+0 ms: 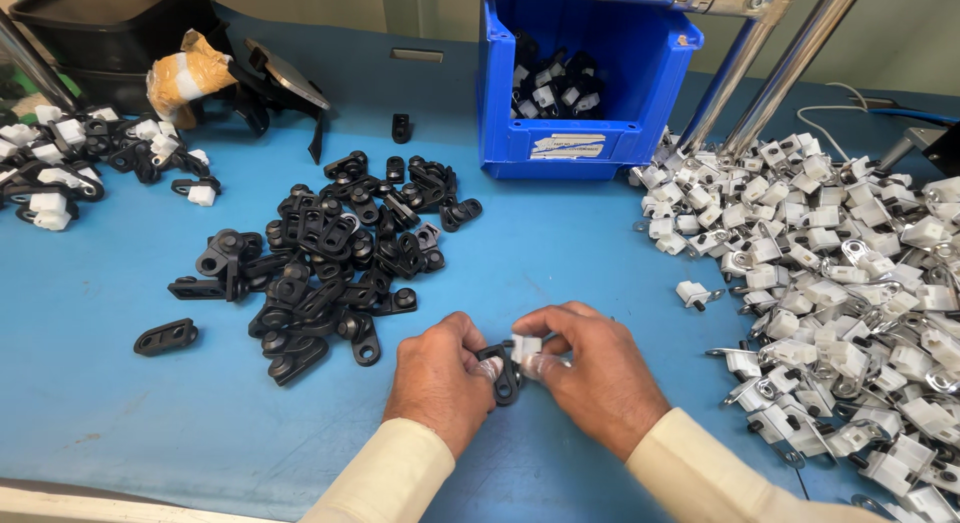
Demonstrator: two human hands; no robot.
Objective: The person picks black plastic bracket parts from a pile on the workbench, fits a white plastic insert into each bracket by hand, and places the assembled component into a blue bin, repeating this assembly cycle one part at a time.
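Blue matting covers the desk (90, 313), whose pale front edge shows at the bottom left corner. At the far left lies a small heap of joined black-and-white plastic clips (60, 163), and behind it stands a dark plastic tub (110, 23). Just right of the tub sits a bundle wrapped in yellow-brown tape with a white band (185, 78), touching a tilted black metal bracket (285, 83). Bare blue surface lies open along the left front of the desk, broken only by one stray black plastic link (166, 336).

Further right spreads a loose pile of black plastic links (340, 253). Near the front edge, just right of that pile, the left hand (440, 378) pinches a black plastic link piece (505, 375) between thumb and fingers. The right hand (595, 373) grips a small white plastic block (526, 347) pressed against that link, so the two parts touch between the hands. Both sleeves are cream.

Behind them stands an open-fronted blue plastic bin (600, 133) holding mixed black and white parts, with a pale rectangular label on its front lip. Two slanted metal tubes (770, 83) rise to its right. A broad heap of white plastic blocks with metal rings (840, 283) fills the right side up to the frame edge, leaving a clear strip between it and the hands.
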